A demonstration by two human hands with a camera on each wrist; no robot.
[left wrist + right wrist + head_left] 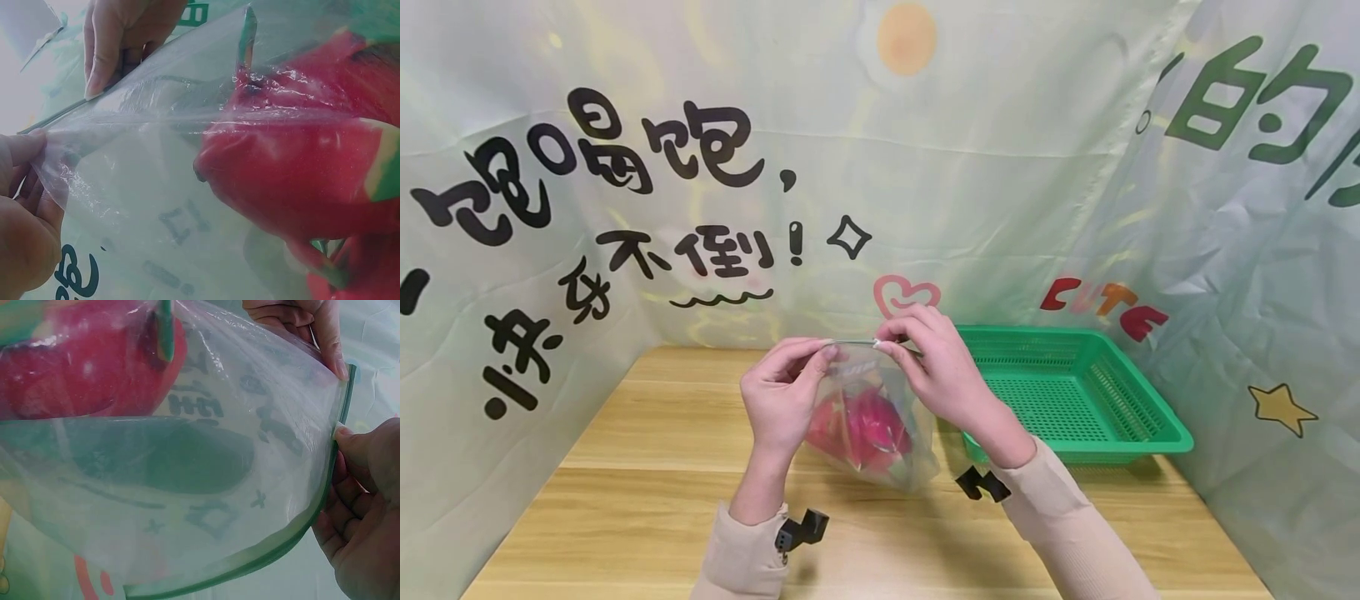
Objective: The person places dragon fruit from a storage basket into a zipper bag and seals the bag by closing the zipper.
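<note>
A clear zip bag (925, 442) hangs between both hands, its green closure strip along the top edge. Inside lie red-pink dragon fruit (281, 162) with green-tipped scales; how many cannot be told. My left hand (784, 392) pinches the bag's top edge between thumb and fingers. Close beside it, my right hand (936, 367) pinches the same strip with thumb and forefinger. In the right wrist view the green strip (269, 550) curves away below the right hand (369, 500). The left hand (306, 325) shows at the upper corner there.
A green plastic basket (1138, 408) with a perforated bottom stands at the right on the wooden table (647, 483). Behind and at both sides hangs a pale printed cloth (1000, 192) with large lettering. Black camera mounts (801, 531) sit at the wrists.
</note>
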